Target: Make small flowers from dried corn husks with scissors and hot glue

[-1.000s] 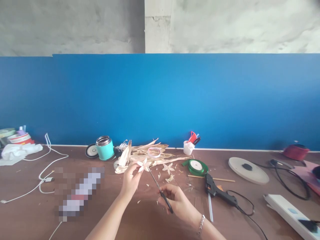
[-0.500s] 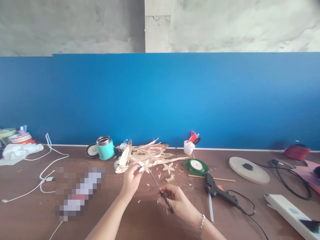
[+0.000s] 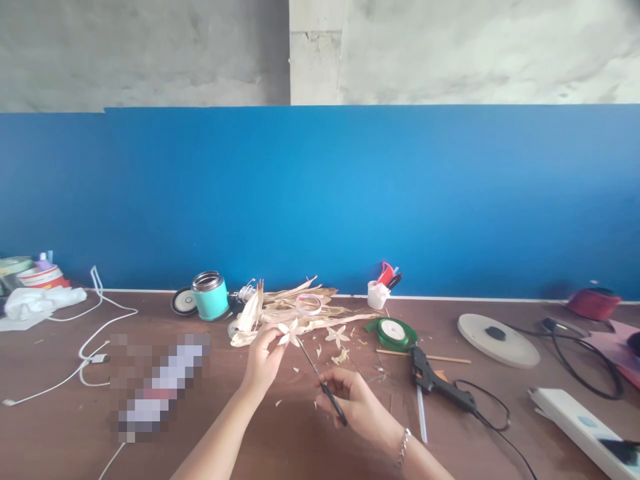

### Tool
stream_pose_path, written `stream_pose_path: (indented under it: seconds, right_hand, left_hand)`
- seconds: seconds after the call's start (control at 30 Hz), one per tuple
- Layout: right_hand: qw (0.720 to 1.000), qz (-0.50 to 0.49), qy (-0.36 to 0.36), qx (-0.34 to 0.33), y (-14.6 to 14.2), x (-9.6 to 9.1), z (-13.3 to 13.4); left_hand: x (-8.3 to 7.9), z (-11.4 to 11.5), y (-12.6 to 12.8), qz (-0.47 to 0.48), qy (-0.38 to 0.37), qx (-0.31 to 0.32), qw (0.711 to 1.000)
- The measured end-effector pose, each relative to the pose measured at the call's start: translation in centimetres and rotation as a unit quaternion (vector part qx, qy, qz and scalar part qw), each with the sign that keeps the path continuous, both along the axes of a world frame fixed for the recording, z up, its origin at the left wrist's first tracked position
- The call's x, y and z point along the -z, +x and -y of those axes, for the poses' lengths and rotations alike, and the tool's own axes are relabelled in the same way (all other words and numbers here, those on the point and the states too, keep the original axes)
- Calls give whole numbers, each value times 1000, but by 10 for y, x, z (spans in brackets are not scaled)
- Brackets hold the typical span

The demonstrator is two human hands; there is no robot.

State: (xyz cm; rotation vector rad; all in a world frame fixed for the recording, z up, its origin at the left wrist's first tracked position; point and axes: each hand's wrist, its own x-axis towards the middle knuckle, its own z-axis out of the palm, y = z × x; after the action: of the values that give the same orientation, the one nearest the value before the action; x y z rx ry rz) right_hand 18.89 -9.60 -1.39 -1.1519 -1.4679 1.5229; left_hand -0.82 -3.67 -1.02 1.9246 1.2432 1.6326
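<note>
Between the fingertips of my left hand (image 3: 263,357) is a pale flower-shaped cutout (image 3: 289,332) with pointed petals. My right hand (image 3: 353,400) grips black-handled scissors (image 3: 321,380), whose blades point up and left, the tips at the cutout's lower right edge. Whether the blades touch the petal I cannot tell. A second flower cutout (image 3: 337,337) lies on the table just right of the held one. Behind both hands is a pile of dried corn husks (image 3: 300,310) with a roll of tape (image 3: 309,305) on top. Small husk scraps (image 3: 341,357) are scattered around.
A green ribbon spool (image 3: 395,332), a wooden stick (image 3: 450,359) and a black glue gun (image 3: 443,383) lie to the right, near a white power strip (image 3: 575,417). An uncovered turquoise jar (image 3: 211,300) stands back left. A white cup (image 3: 377,295) holds pens.
</note>
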Motion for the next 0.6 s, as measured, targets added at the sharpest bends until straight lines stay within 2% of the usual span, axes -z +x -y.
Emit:
stream_pose_path:
  seconds: [0.47,0.6]
  right_hand:
    - [999,33,-6,12,-1,-2,0]
    - [998,-31,-20,53,0,-5,0]
  left_hand:
    - [1,0,-1,-9,4,-8,1000]
    - [-1,2,1,-26,13,-4,1000]
